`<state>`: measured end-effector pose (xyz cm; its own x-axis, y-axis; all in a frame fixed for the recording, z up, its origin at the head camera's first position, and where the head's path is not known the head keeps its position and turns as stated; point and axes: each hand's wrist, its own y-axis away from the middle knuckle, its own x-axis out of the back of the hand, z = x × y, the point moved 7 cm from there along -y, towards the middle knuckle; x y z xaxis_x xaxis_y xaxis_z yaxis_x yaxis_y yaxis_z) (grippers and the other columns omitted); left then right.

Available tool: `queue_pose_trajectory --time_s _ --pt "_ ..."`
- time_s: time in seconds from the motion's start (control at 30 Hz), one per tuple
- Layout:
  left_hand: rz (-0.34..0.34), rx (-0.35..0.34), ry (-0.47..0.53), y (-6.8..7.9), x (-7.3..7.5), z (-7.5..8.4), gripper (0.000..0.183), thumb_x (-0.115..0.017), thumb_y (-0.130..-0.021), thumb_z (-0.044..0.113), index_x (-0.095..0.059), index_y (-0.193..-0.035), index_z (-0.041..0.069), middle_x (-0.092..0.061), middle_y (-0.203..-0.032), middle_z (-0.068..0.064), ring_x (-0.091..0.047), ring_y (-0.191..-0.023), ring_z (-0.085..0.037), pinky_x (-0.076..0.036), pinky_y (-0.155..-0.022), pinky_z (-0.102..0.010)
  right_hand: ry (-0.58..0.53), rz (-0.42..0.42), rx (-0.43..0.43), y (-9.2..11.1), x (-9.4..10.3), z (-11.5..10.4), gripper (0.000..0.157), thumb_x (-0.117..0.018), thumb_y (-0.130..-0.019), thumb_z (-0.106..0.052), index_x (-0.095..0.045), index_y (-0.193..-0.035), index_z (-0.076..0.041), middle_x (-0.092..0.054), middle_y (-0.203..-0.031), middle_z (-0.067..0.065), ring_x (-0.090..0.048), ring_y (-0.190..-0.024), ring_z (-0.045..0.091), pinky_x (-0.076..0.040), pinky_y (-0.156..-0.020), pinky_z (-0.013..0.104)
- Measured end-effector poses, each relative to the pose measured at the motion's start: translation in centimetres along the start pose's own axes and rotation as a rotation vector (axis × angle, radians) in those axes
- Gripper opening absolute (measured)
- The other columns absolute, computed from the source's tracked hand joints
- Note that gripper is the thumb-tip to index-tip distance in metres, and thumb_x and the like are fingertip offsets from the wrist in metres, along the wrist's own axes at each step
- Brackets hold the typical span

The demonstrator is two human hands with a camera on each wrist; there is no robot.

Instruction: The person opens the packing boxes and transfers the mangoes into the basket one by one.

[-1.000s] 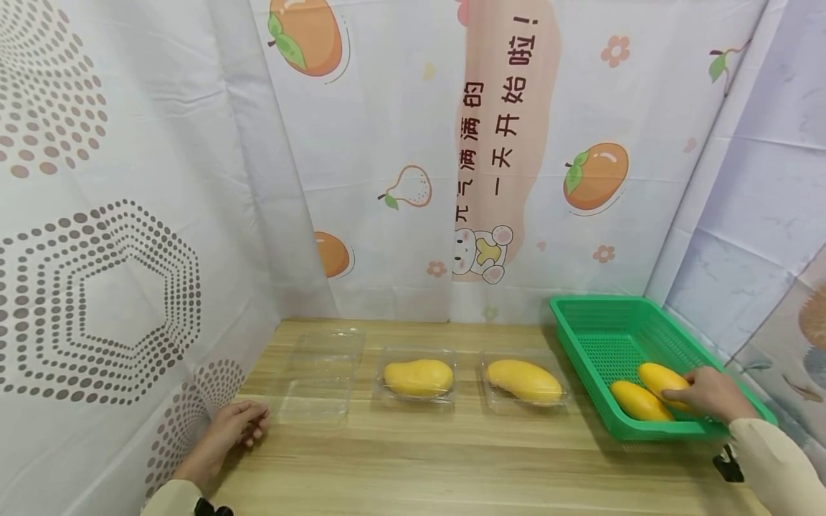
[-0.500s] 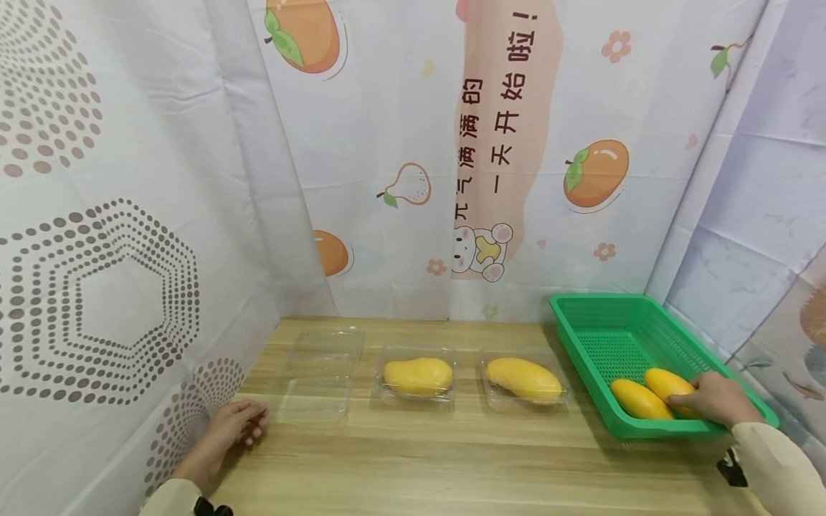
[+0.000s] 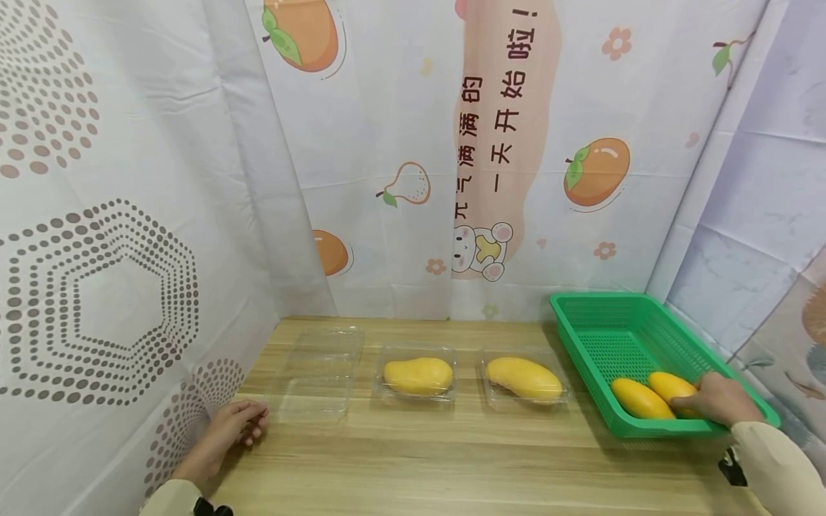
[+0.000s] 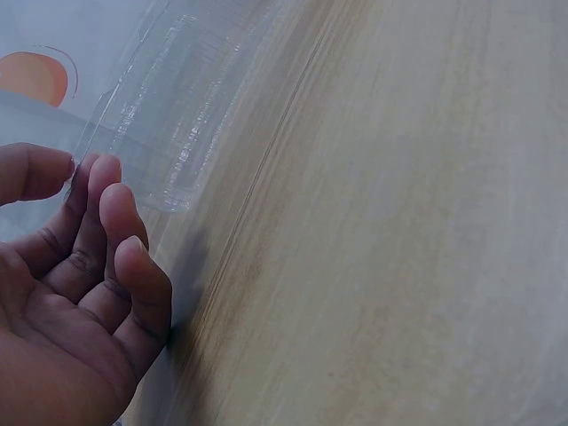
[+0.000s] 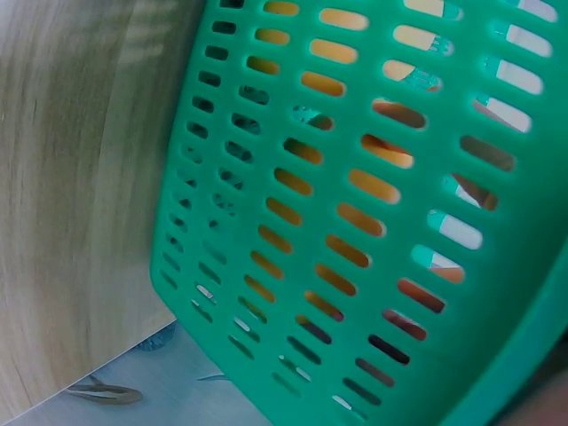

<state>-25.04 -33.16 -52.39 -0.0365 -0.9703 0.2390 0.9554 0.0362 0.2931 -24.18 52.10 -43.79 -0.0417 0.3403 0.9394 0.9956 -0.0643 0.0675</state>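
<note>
My right hand (image 3: 725, 399) reaches over the near right rim of the green plastic basket (image 3: 581, 373) and holds a yellow mango (image 3: 670, 387) by its near end. A second mango (image 3: 642, 399) lies beside it on the left. In the right wrist view the basket's slotted wall (image 5: 355, 213) hides most of the fruit and the hand. My left hand (image 3: 230, 428) rests at the table's left side, fingers loosely curled with nothing in them. Close to its fingertips lies an opened clear plastic clamshell box (image 3: 316, 387), also in the left wrist view.
Two more clear plastic boxes stand mid-table: the left one (image 3: 385, 401) holds a mango (image 3: 418, 377), the right one (image 3: 497, 405) another mango (image 3: 524, 380). Patterned curtains (image 3: 361, 143) enclose the wooden table (image 3: 452, 459) at the back and sides.
The mango in my right hand has shifted slightly right and lower, down beside the other mango in the basket. My left hand has stayed in place.
</note>
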Motion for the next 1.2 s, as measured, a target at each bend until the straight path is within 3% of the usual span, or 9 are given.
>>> queue_pose_trajectory --time_s 0.53,0.97,1.2 --pt "0.006 0.012 -0.01 -0.2 0.1 -0.1 0.037 -0.052 -0.098 0.03 -0.058 -0.107 -0.005 -0.062 -0.086 -0.011 -0.054 -0.068 -0.017 -0.05 -0.059 -0.033 0.029 -0.061 -0.046 -0.4 -0.7 0.9 0.053 -0.074 -0.073 -0.051 -0.037 -0.056 -0.018 -0.024 -0.054 -0.005 -0.026 -0.049 0.01 -0.028 -0.048 0.028" --pt "0.025 0.013 -0.021 -0.2 0.3 0.0 0.035 -0.052 -0.098 0.029 -0.058 -0.105 -0.005 -0.062 -0.085 -0.01 -0.054 -0.068 -0.017 -0.05 -0.058 -0.033 0.057 -0.078 -0.056 -0.5 -0.7 0.6 0.048 -0.073 -0.073 -0.045 -0.045 -0.07 -0.007 -0.037 -0.064 0.003 -0.038 -0.058 0.017 -0.032 -0.052 0.03" --pt "-0.003 0.031 0.002 -0.1 0.2 0.0 0.035 -0.05 -0.099 0.031 -0.057 -0.103 -0.004 -0.06 -0.082 -0.009 -0.053 -0.067 -0.016 -0.049 -0.058 -0.033 0.041 -0.044 -0.014 -0.3 -0.4 0.1 0.051 -0.075 -0.074 -0.049 -0.039 -0.06 -0.014 -0.03 -0.056 -0.003 -0.03 -0.052 0.011 -0.028 -0.049 0.027"
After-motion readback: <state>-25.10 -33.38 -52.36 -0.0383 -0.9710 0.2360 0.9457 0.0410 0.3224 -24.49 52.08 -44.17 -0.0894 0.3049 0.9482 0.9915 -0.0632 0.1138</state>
